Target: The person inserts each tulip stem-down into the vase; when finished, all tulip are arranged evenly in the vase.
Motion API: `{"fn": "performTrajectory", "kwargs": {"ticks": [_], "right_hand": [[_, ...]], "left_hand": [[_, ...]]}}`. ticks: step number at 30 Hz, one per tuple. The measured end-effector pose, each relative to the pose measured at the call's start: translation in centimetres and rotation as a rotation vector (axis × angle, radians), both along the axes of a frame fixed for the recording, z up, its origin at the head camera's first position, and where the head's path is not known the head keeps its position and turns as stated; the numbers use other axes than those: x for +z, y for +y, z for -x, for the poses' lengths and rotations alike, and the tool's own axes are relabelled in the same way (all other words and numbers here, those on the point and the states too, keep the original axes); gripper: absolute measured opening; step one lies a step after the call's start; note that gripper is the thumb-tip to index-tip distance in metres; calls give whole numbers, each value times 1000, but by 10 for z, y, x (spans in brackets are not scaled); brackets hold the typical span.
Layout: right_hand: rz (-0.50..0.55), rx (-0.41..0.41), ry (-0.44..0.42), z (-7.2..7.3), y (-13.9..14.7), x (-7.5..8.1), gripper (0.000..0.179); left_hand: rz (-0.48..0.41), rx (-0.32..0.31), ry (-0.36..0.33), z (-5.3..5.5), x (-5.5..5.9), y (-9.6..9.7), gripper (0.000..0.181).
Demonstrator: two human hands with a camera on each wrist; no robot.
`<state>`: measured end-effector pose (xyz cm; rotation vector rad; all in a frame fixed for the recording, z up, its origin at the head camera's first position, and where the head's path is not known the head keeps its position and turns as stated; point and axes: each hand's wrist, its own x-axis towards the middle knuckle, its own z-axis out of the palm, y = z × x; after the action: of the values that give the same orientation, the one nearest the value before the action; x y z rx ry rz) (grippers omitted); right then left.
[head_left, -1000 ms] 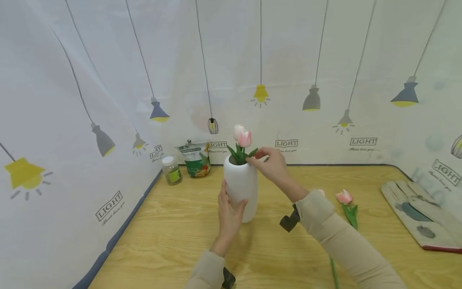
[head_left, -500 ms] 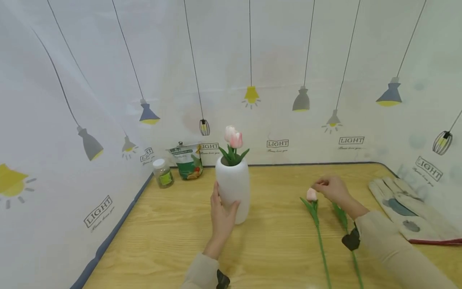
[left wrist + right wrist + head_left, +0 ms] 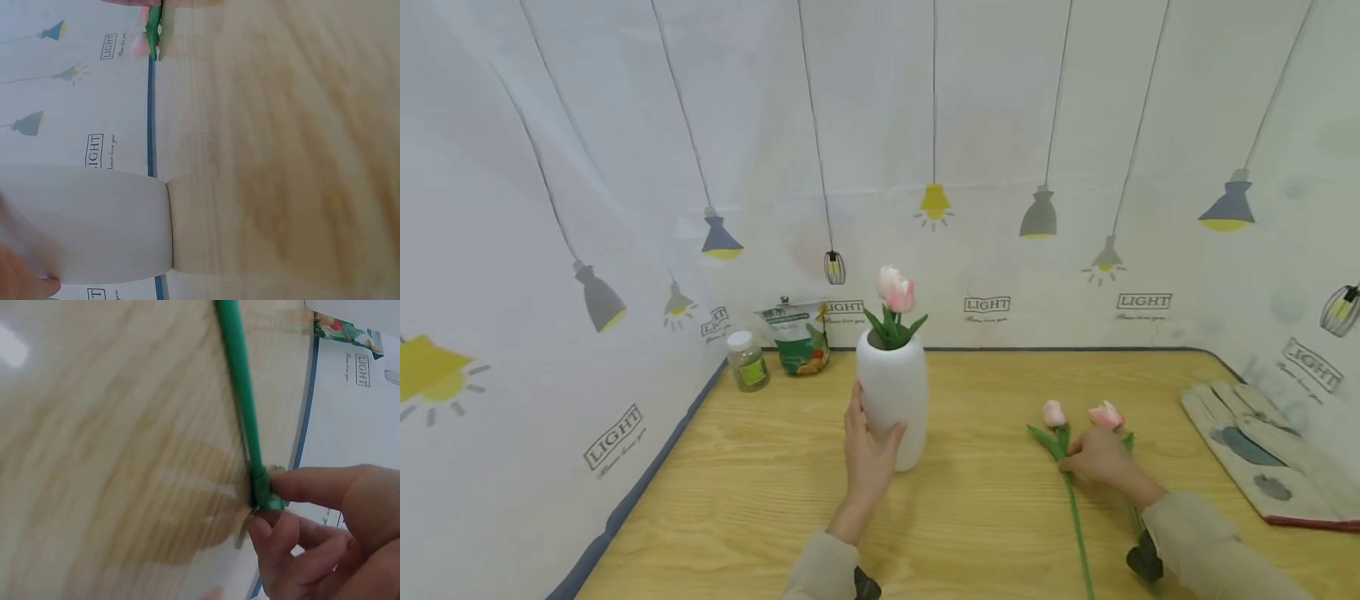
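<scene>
In the head view a tall white vase [image 3: 895, 392] stands upright on the wooden table, holding pink tulips [image 3: 898, 292] whose green leaves rest at its mouth. My left hand [image 3: 868, 454] grips the vase's lower left side, thumb across the front; the left wrist view has the vase [image 3: 100, 225] with its base on the tabletop. To the right, my right hand [image 3: 1105, 457] pinches the nearer loose tulip [image 3: 1054, 413] just below its leaves. Thumb and fingers close on its green stem [image 3: 240, 381] in the right wrist view. Another loose tulip [image 3: 1107, 415] lies partly hidden behind that hand.
A pair of work gloves [image 3: 1262, 450] lies at the right edge of the table. At the back left stand a small lidded jar [image 3: 748, 362] and a green-and-white pouch [image 3: 799, 340]. A lamp-printed curtain [image 3: 1000, 108] encloses the table's back and sides.
My right hand has left the vase's mouth, moved right to the loose tulips, and come down onto the nearer tulip's stem. The left hand has stayed on the vase.
</scene>
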<state>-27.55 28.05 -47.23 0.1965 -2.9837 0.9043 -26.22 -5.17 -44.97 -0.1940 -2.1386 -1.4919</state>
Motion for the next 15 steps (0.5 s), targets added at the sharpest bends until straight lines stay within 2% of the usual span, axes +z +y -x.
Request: {"fn": "performTrajectory", "kwargs": {"ticks": [3,5,9,13,15], "right_hand": [[-25,-30,2,2,-6,2,37],[14,-63,-14,3,-7,4,33],[170,-146,-153,6,-5,7,24],[382,-144,-320,7,-2,16,17],[489,-102,-357,8,-4,26,28]], "left_hand": [[-9,2,0,-1,1,1,83],[-13,-7,-12,0,2,2,83],[-29,-29,-27,1,4,3,83],[-41,-28,-16,0,4,2,83],[-43,-26,-14,-1,4,1,83]]}}
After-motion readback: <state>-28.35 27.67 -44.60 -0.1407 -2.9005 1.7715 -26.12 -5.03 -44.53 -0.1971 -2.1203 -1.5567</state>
